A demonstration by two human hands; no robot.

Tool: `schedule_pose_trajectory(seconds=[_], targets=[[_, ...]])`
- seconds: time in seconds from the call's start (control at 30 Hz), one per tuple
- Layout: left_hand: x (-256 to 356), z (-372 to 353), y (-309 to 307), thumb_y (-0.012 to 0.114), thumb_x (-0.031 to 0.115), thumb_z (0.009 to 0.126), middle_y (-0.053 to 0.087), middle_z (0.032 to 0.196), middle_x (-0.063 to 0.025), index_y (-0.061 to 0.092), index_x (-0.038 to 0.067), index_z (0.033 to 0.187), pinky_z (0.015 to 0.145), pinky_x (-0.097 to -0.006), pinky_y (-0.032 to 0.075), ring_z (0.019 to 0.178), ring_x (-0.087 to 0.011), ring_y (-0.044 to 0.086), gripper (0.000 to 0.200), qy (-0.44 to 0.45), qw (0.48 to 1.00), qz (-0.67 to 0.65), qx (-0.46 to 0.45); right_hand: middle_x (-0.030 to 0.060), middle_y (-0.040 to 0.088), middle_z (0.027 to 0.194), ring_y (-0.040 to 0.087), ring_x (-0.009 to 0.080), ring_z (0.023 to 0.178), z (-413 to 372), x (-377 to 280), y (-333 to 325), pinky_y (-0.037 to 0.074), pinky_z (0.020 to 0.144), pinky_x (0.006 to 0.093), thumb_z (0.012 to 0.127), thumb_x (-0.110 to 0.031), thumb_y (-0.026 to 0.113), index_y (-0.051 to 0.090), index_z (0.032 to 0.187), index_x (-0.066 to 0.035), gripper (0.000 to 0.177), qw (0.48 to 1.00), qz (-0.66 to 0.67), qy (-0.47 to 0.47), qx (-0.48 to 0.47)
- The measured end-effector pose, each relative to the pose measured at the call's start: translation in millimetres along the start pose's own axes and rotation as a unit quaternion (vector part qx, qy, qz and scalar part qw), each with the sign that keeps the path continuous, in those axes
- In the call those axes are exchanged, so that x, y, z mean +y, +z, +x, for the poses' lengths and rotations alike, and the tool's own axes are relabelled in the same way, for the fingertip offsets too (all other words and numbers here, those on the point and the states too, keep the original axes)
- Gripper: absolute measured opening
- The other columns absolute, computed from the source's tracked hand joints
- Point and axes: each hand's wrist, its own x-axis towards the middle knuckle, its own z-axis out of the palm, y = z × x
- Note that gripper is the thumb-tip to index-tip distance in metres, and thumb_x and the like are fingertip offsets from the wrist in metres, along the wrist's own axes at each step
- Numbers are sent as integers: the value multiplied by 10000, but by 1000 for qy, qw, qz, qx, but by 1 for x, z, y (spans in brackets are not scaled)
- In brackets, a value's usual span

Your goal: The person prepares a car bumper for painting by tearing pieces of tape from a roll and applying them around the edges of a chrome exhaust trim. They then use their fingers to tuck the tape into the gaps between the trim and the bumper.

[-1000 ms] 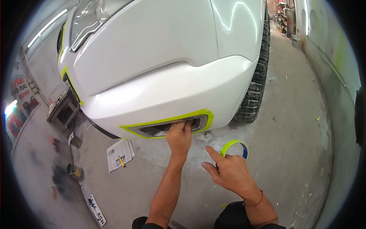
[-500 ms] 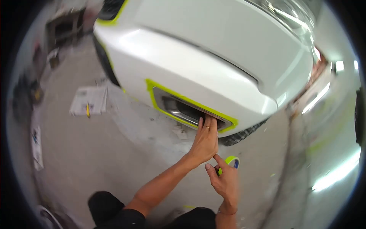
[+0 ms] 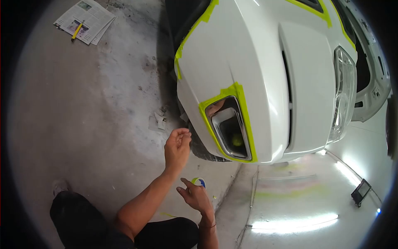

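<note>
My left hand (image 3: 177, 150) is just off the lower edge of a white car bumper (image 3: 215, 62), fingers curled toward the thumb; whatever may be pinched there is too small to make out. Below it, my right hand (image 3: 196, 198) has thumb and index finger apart, while a roll of yellow-green masking tape (image 3: 199, 181) sits at its other fingers, held partly out of sight. Strips of masking tape (image 3: 246, 120) frame a chrome-edged recess (image 3: 230, 128) in the bumper. Neither hand touches this recess.
Newspaper (image 3: 93, 16) lies on the concrete floor with a yellow cutter-like tool (image 3: 77, 30) on it. A tire (image 3: 203, 152) shows below the bumper. To the right are a headlight (image 3: 343, 95), a wall with a bright tube light (image 3: 294, 224) and a floodlight (image 3: 361, 192).
My left hand has come out of the bumper recess and now hangs beside the bumper. The right hand still carries the tape roll. The view has turned, with the car shifting right.
</note>
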Motion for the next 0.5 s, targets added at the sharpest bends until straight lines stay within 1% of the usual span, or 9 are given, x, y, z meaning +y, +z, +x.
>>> schedule_pose_trajectory(seconds=[0.13, 0.17, 0.23, 0.3, 0.33, 0.37, 0.4, 0.43, 0.5], targets=[[12, 4, 7, 596, 135, 971, 667, 837, -31, 617, 12, 1077, 662, -239, 501, 744, -85, 619, 164, -28, 999, 19, -2, 176, 649, 658, 671, 372, 670, 5, -18, -13, 510, 655, 426, 905, -311, 681, 664, 1219, -64, 399, 999, -20, 8, -28], [19, 0, 9, 596, 135, 971, 667, 837, -31, 617, 12, 1077, 662, -239, 501, 744, -85, 619, 164, -26, 1000, 17, -1, 193, 670, 703, 683, 382, 718, 9, -12, -9, 524, 682, 434, 904, -305, 679, 657, 1209, -49, 399, 999, -30, -15, -43], [26, -17, 13, 606, 133, 973, 682, 835, -30, 607, 3, 1181, 662, -272, 515, 719, -103, 623, 245, 35, 979, 150, -136, 210, 691, 747, 694, 391, 765, 21, 13, 11, 538, 709, 442, 903, -300, 676, 650, 1199, -33, 400, 997, -39, -46, -56], [12, -32, 29, 624, 163, 950, 686, 775, -73, 574, -1, 1259, 606, -328, 523, 648, -166, 648, 353, 147, 938, 174, -262, 236, 706, 990, 671, 381, 1000, 26, 57, 50, 512, 869, 435, 894, -230, 678, 643, 1197, -26, 366, 983, 140, -123, 9], [25, -35, 40, 624, 163, 950, 686, 775, -73, 574, -1, 1259, 606, -328, 523, 648, -166, 648, 353, 150, 936, 176, -264, 237, 639, 1228, 552, 370, 1231, 21, 63, 56, 420, 1026, 435, 878, -146, 658, 633, 1205, -28, 348, 985, 122, -118, -15], [39, -40, 50, 625, 180, 933, 689, 789, -130, 558, -26, 1263, 633, -363, 534, 683, -238, 672, 395, 120, 915, 218, -318, 237, 639, 1228, 552, 370, 1231, 22, 72, 60, 420, 1026, 435, 878, -146, 658, 633, 1205, -28, 348, 985, 125, -119, -12], [48, -44, 60, 627, 197, 915, 691, 802, -187, 543, -52, 1268, 661, -398, 546, 718, -309, 696, 440, 87, 888, 258, -371, 237, 609, 1275, 508, 375, 1275, 17, 74, 59, 380, 1062, 445, 875, -132, 653, 629, 1214, -32, 355, 984, 138, -94, -56], [44, -42, 71, 627, 197, 915, 691, 802, -187, 543, -52, 1268, 661, -398, 546, 718, -309, 696, 440, 88, 887, 257, -373, 237, 580, 1322, 463, 379, 1318, 14, 74, 56, 340, 1097, 454, 871, -119, 648, 624, 1223, -35, 362, 981, 148, -71, -101], [30, -31, 91, 611, 212, 889, 685, 849, -264, 519, -101, 1248, 715, -448, 554, 809, -412, 686, 485, 66, 840, 386, -375, 246, 589, 1304, 484, 393, 1291, 13, 71, 55, 363, 1076, 458, 882, -145, 644, 618, 1230, -25, 369, 982, 135, -86, -100]])
